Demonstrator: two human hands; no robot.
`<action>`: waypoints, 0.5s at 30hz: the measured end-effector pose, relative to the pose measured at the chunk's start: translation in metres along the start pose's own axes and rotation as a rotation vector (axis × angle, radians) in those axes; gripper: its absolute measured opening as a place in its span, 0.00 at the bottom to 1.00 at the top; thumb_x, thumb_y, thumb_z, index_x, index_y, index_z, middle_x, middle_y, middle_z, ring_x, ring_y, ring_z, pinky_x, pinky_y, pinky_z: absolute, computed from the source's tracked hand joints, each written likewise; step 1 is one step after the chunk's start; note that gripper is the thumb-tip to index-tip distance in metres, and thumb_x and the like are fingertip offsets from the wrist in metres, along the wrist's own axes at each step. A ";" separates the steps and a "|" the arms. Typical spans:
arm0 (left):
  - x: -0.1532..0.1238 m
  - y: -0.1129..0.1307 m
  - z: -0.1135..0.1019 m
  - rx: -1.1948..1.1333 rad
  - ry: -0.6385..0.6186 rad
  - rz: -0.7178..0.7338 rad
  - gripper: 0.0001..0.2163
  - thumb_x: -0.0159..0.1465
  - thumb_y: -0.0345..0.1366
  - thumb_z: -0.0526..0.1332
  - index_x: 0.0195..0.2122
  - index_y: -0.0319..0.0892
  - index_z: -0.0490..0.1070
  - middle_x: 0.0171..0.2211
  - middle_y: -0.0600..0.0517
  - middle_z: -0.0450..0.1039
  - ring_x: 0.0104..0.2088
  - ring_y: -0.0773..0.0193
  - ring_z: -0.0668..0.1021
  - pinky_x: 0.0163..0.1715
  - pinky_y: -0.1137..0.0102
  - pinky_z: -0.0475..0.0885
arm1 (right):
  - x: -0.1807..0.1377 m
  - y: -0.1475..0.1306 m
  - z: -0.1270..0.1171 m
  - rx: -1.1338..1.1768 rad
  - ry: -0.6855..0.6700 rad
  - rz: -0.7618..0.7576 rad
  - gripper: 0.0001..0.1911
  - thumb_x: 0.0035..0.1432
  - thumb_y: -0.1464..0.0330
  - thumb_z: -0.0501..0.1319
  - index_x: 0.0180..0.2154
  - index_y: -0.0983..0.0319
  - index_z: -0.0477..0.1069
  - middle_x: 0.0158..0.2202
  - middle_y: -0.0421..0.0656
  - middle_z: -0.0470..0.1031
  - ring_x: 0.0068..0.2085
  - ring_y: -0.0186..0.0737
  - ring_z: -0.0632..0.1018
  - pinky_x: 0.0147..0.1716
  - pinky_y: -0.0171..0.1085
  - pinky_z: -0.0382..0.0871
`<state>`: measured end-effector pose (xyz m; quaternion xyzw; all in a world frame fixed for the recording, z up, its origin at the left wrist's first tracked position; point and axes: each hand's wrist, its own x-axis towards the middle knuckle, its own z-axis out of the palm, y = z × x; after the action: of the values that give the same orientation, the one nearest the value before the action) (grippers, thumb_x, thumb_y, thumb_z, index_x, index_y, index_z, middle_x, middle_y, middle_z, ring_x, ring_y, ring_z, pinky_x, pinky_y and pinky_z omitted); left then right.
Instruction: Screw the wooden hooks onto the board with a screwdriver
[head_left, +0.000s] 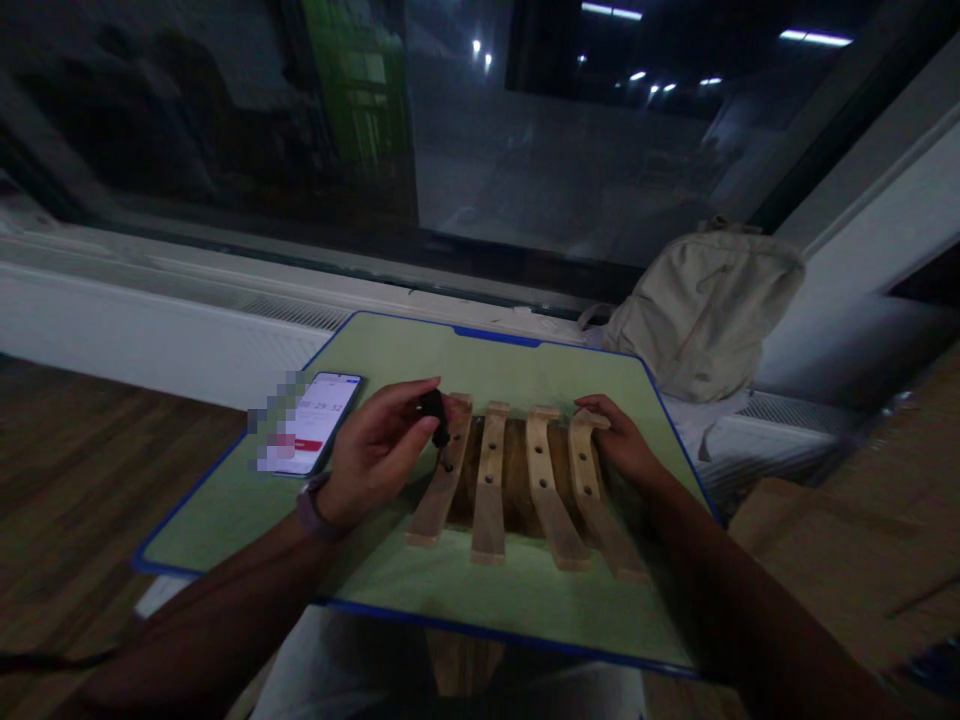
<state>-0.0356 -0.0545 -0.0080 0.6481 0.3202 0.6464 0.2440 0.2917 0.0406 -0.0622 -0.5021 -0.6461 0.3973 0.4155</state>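
My left hand (382, 450) is closed around a small black-handled tool (433, 410), which looks like a short screwdriver. Its thin tip points down at a hole in the leftmost curved wooden slat (439, 495). Several such slats, each with dark holes, lie side by side across a brown wooden piece (517, 480). Gripped at the far right is the upper end of the rightmost slat (589, 480), with my right hand (619, 440) closed on its outer side. Some of the right fingers are hidden behind the wood.
A phone (315, 425) with a lit screen lies left of my left hand on the pale green tabletop (405, 350), which has a blue edge. Behind the table stand a beige backpack (705, 310) and a window. Cardboard (817, 560) is at the right.
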 end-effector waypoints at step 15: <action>-0.004 -0.001 0.001 0.041 0.005 0.041 0.22 0.66 0.31 0.66 0.61 0.49 0.70 0.42 0.48 0.80 0.38 0.62 0.83 0.37 0.68 0.80 | -0.001 -0.003 0.001 -0.022 0.003 -0.008 0.12 0.51 0.62 0.63 0.39 0.56 0.71 0.36 0.41 0.78 0.36 0.44 0.76 0.37 0.41 0.70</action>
<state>-0.0343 -0.0565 -0.0112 0.6578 0.3204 0.6464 0.2165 0.2902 0.0394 -0.0593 -0.5047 -0.6518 0.3877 0.4126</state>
